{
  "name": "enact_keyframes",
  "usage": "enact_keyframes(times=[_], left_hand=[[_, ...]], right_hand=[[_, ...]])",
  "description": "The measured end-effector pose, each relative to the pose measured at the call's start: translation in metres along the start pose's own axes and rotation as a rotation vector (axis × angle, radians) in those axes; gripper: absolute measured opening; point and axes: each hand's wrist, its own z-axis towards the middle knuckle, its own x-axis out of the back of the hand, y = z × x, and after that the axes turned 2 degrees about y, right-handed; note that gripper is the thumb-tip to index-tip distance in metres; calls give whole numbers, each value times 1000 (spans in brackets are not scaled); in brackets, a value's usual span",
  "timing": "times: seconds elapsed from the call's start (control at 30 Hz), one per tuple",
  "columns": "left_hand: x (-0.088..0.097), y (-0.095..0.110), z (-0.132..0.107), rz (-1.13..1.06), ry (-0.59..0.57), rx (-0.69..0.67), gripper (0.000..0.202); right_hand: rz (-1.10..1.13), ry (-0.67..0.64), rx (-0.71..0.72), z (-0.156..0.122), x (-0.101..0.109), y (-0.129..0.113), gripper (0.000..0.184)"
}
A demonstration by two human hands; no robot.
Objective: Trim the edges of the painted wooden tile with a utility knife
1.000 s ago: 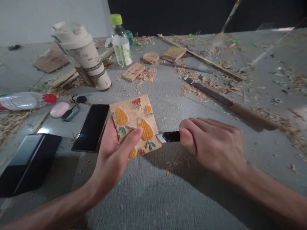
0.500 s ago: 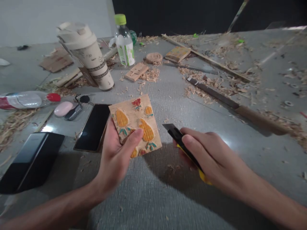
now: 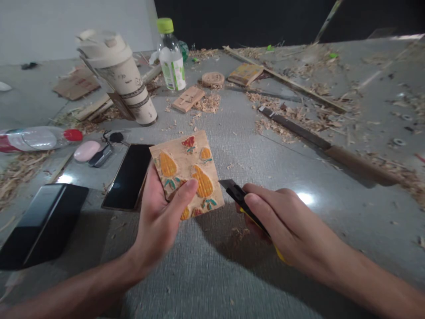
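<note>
My left hand [image 3: 162, 208] grips a square carved wooden block [image 3: 181, 155] by its lower left, thumb on the face and fingers hidden beneath. Raised orange fruit shapes, teal leaves and a red shape decorate its pale surface. In my right hand [image 3: 279, 217] is a yellow and black utility knife [image 3: 241, 199], its blade out and pointing left. The blade tip is close to the block's right edge; whether it touches I cannot tell. Left of the block lies a dark phone [image 3: 128, 177].
Behind stand a cream tumbler [image 3: 133, 84] and a green-capped bottle [image 3: 172, 66]. Small carved wood pieces [image 3: 188, 99] lie among shavings. A long saw-like tool [image 3: 299, 130] rests at right. A red-capped bottle [image 3: 40, 138], a pink oval object [image 3: 86, 151] and a black folded device [image 3: 43, 226] are at left.
My right hand has moved left with the utility knife, bringing the blade from a short gap to beside the block's right edge. My left hand and the block have hardly moved.
</note>
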Motion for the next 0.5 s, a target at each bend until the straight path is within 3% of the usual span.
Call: enact_keyframes(times=[0.5], left_hand=[[-3,2,-3,-9,11,37,43]], right_hand=[[20,-11,-22,-2,-5,1,56]])
